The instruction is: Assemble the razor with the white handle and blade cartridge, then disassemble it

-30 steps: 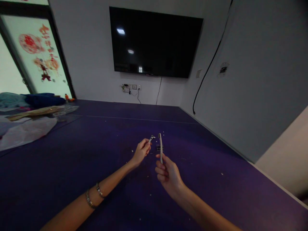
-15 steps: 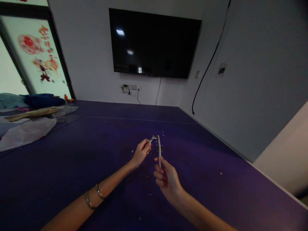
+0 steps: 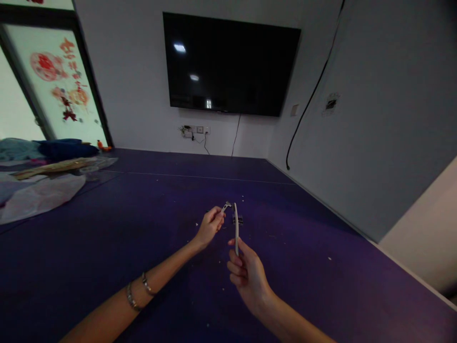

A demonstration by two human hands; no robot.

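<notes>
My left hand (image 3: 210, 227) is closed around the handle of a small silver-grey razor (image 3: 225, 206), its head pointing up and right. A pale toothbrush (image 3: 236, 228) stands nearly upright in my right hand (image 3: 248, 274), pinched near its lower end between thumb and fingers. The brush's dark bristles face left, right beside the razor head; whether they touch is too small to tell. Behind the toothbrush, a small dark segmented object (image 3: 240, 219) lies on the purple surface (image 3: 171, 295), partly hidden by the handle.
White specks dot the purple surface. Plastic bags (image 3: 46, 195) and dark blue cloth (image 3: 67, 148) lie at the far left. A television (image 3: 232, 64) hangs on the back wall, with sockets and cords below it. A black cable (image 3: 312, 97) dangles along the right wall.
My right hand and the toothbrush have moved slightly down. My left hand and the razor have stayed almost in place. The view has shifted a little.
</notes>
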